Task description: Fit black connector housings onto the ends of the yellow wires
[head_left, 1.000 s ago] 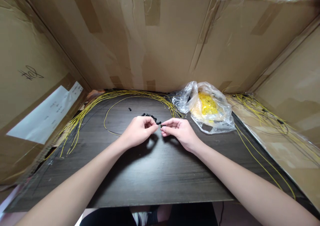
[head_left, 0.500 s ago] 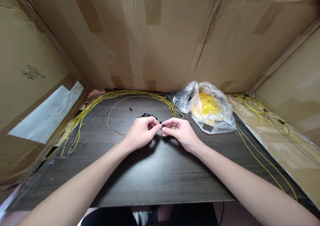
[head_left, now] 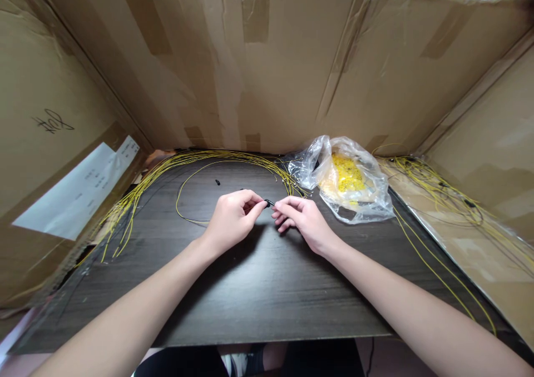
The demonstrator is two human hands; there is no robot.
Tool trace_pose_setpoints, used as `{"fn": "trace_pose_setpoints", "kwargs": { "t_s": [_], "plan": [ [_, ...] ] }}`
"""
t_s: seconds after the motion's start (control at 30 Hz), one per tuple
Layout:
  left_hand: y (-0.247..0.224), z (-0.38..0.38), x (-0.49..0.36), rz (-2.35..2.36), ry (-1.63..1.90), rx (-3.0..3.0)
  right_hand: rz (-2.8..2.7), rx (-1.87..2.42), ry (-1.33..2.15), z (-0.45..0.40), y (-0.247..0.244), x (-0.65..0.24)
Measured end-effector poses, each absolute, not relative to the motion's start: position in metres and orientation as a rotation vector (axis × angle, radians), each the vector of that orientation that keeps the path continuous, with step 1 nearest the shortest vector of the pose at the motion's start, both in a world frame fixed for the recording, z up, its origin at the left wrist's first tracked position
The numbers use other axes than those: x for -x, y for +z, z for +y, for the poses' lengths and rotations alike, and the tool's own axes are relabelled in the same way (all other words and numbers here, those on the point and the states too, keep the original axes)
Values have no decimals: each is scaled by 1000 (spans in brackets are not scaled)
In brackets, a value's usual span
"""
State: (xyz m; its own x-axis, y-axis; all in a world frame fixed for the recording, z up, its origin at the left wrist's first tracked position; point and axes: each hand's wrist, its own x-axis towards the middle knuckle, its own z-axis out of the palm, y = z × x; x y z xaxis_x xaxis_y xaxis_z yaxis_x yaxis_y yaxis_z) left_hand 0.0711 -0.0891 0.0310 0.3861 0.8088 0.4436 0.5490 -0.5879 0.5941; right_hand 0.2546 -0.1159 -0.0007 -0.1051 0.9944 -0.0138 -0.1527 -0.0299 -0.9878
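Head cam: left hand (head_left: 233,218) and right hand (head_left: 302,218) close together over a dark tabletop (head_left: 250,288), not quite touching.
Small black plastic piece (head_left: 269,203) pinched in the left fingertips, right fingers just beside it — yellow wires (head_left: 217,155) curve behind, plastic bag of yellow bits (head_left: 346,172) off to the right.

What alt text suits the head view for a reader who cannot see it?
The left hand pinches a small black piece beside the right hand, over a dark table. Yellow wires curve across it, near a clear plastic bag of yellow bits.
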Motion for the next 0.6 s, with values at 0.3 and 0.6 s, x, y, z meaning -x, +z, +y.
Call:
{"fn": "trace_pose_setpoints", "kwargs": {
  "t_s": [0.3,0.6],
  "plan": [
    [25,-88,-70,1080,815,-2306,-1349,1118,1278,-116,-3,-253],
    [29,-88,-71,1166,794,-2347,-1568,1281,994,-115,-7,-257]
  ]
}}
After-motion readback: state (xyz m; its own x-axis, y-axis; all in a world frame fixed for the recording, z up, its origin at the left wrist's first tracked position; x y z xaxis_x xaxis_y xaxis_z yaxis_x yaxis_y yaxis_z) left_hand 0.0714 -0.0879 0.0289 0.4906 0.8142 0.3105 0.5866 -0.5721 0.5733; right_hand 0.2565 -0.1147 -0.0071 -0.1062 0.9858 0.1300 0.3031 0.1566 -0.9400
